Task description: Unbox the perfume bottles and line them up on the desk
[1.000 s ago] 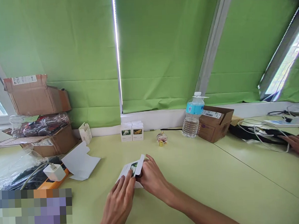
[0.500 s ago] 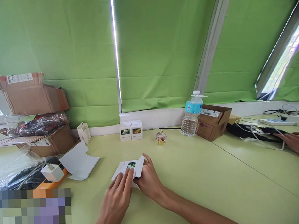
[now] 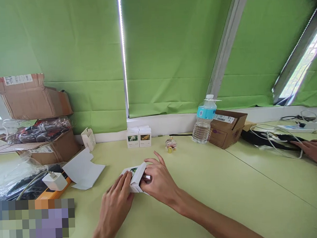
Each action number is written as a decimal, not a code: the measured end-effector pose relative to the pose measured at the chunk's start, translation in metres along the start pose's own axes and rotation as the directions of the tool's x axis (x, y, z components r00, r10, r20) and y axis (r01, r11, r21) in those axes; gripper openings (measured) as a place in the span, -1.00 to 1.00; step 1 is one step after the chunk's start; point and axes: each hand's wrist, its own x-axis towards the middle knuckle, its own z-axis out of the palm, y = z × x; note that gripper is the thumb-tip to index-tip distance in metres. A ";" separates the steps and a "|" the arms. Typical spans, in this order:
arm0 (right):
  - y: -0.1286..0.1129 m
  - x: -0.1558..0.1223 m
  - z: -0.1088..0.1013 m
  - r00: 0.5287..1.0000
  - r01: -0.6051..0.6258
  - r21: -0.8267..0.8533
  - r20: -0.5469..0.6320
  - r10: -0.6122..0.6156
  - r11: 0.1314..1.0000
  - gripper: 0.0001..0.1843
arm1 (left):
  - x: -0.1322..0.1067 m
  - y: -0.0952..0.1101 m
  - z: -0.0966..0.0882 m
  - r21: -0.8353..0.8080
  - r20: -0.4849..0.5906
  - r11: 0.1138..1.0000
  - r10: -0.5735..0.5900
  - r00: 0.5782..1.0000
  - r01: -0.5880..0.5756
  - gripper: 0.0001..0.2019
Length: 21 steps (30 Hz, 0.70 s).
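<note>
A white carton (image 3: 137, 185) with a green-and-white flower picture lies on the table in front of me, its end flap raised toward the right. My left hand (image 3: 116, 197) grips it from the left, fingers across its top. At the carton's open end, my right hand (image 3: 159, 179) pinches a small shiny silvery object (image 3: 148, 177), mostly hidden by the fingers and flap. The right index finger and another finger stretch upward. Further back stand a round glass perfume bottle (image 3: 171, 143) and a small gold cap (image 3: 169, 150).
Several small white boxes (image 3: 139, 137) stand by the wall. A water bottle (image 3: 203, 121) and an open brown box (image 3: 226, 130) are right of them. Torn white paper (image 3: 84, 170) and a charger (image 3: 55, 181) lie left. Another person's hand (image 3: 312, 150) rests on a black item at right.
The carton has turned so its open end shows more. My right hand has shifted slightly right, and the shiny object now shows at its fingers. My left hand has moved slightly left.
</note>
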 end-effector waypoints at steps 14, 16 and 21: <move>-0.007 0.008 -0.025 0.997 -0.036 -0.019 0.066 0.038 0.999 -0.78 | 0.006 0.003 -0.009 -0.099 -0.107 0.988 0.109 0.988 -0.120 -0.52; -0.008 0.011 -0.036 0.995 -0.037 -0.044 0.086 0.041 0.998 -0.77 | 0.007 0.001 -0.009 -0.114 -0.089 0.988 0.091 0.992 -0.101 -0.52; -0.009 0.019 -0.075 0.983 -0.080 -0.149 0.152 0.103 0.986 -0.76 | 0.004 -0.012 -0.004 -0.174 -0.029 0.985 -0.005 1.000 -0.001 -0.53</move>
